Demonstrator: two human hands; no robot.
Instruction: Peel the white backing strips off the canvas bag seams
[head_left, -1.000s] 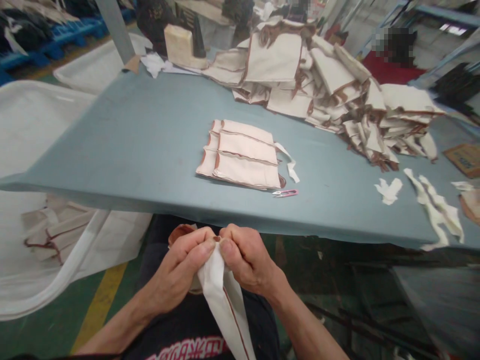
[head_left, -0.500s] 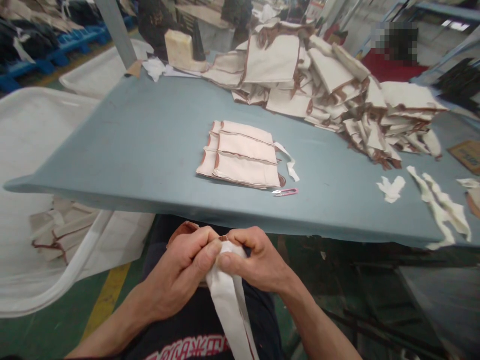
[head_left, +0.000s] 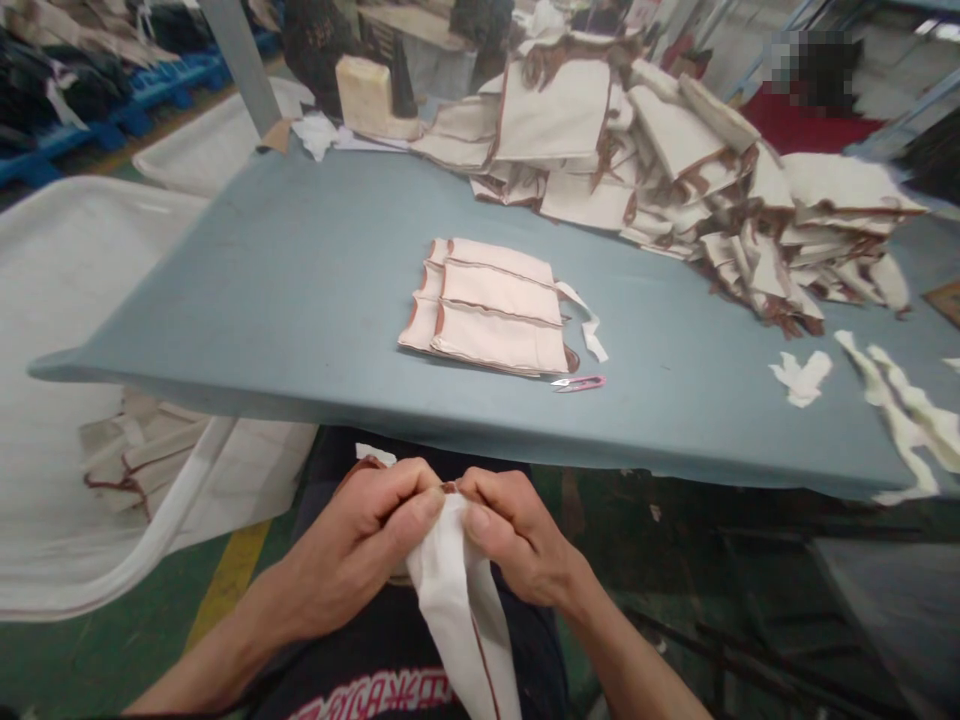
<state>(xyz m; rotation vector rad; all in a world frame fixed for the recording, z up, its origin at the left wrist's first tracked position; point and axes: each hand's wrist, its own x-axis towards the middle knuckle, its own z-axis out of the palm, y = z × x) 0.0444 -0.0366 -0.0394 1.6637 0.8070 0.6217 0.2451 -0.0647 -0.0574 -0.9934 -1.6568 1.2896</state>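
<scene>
My left hand and my right hand meet over my lap, below the table's front edge. Both pinch the top end of a cream cloth piece with a brown seam, which hangs down between my wrists. On the grey-blue table in front lies a neat stack of folded cream pieces with brown edges. A small pink thread snipper rests just right of that stack's near corner.
A large loose heap of the same cream and brown pieces covers the table's far right. White cloth scraps lie at the right. A white bin with more pieces stands at the left. Another person in red is beyond the heap.
My hands have stayed together on the cloth and shifted slightly right and down in the view. The fingers have reworked their pinch on the cloth's top end.
</scene>
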